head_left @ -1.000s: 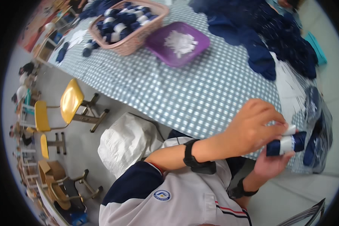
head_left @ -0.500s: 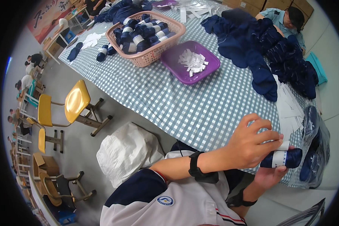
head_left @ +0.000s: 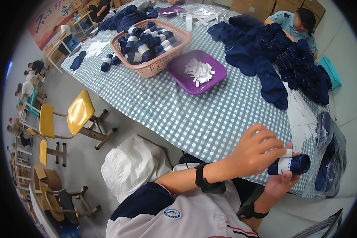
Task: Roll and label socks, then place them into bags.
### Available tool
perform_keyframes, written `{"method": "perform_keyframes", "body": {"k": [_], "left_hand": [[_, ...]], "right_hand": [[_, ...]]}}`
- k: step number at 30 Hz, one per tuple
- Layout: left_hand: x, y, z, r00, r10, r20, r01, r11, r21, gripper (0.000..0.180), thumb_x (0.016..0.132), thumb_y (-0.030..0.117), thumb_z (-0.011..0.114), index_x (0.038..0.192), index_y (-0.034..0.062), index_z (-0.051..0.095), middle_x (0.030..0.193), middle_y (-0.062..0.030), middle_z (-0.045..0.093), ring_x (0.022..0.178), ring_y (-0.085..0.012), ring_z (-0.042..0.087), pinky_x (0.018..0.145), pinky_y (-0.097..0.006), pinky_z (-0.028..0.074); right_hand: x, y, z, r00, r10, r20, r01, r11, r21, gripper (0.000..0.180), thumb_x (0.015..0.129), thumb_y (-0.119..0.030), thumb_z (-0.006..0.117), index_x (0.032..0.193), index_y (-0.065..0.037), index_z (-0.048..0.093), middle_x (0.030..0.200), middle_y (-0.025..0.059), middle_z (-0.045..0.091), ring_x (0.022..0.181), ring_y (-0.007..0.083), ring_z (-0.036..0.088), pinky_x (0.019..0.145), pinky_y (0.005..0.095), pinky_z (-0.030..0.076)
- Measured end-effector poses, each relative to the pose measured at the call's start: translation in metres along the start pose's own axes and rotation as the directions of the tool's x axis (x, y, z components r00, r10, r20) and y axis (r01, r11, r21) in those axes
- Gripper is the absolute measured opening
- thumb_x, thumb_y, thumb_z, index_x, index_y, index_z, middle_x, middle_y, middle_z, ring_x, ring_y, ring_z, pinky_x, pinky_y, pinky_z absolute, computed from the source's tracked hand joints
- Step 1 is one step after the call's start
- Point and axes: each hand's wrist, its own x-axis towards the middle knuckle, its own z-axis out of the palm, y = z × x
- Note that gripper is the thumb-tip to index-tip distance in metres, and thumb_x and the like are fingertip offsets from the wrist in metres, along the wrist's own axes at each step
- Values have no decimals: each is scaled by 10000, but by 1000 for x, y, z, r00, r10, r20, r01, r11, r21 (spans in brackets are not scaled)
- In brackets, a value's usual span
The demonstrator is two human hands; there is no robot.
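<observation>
A dark navy rolled cloth bundle [head_left: 300, 164], wrapped with a white paper band [head_left: 284, 166], is held over the near right edge of the table. From below, my right hand [head_left: 281, 185] grips it, the thumb lying against its near side. My left hand [head_left: 258, 150] is closed over the bundle's left end, with curled fingers at the band; a short white flap of paper stands up beside the fingertips. The exact contact of those fingertips is partly hidden. Long white paper strips [head_left: 299, 115] lie on the table just beyond my hands.
A pink basket [head_left: 158, 63] of banded navy rolls and a purple tray [head_left: 178, 81] of small paper pieces stand on the checked tablecloth [head_left: 162, 115]. Navy fabric [head_left: 250, 59] is heaped at the far right, near a seated person [head_left: 293, 25]. A plastic-wrapped pack [head_left: 331, 158] lies at right.
The whole view has shifted slightly. Both hands and the bundle sit a little further left in the picture, and less of the upright paper flap shows by my left fingertips.
</observation>
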Motion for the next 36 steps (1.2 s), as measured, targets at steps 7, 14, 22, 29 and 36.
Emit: {"method": "perform_keyframes", "body": {"k": [7,14,22,29,36], "left_hand": [[0,0,1,999,50,-15,-49,997,56,239,745,128,753,983,110,745,986,13,716,914,-173,663,951,-410,452],[2,6,-6,999,39,25,-42,989,144,240,731,117,738,971,100,737,988,8,714,919,-177,667,940,-417,462],[1,8,2,1000,23,11,-25,978,209,152,763,123,669,913,107,690,976,-13,673,976,-207,639,946,-426,452],[-3,-12,-2,986,-166,-27,159,970,-182,131,1068,174,430,1012,64,477,926,-113,654,984,-355,639,893,-436,449],[-23,19,7,961,-135,239,190,956,-224,64,996,105,536,936,83,540,1289,-139,685,1209,-296,639,981,-462,450]], "right_hand": [[-5,3,12,993,91,-76,-81,989,122,668,800,-173,798,1368,36,516,1338,159,590,1385,381,472,1197,522,358],[-12,11,6,1000,-6,8,6,999,39,628,917,-235,690,1414,59,442,1414,209,516,1310,319,522,1137,460,414],[-12,2,20,991,-23,-130,14,997,-72,628,778,-164,810,1311,42,550,1322,184,597,1349,364,512,1170,526,368],[-7,8,31,995,104,0,-99,944,315,706,806,-122,788,1424,21,478,1301,149,628,1185,264,622,1218,591,255],[3,12,36,973,224,51,-229,931,283,743,967,-299,665,1522,17,287,1264,73,540,1182,200,546,1086,393,417]]}}
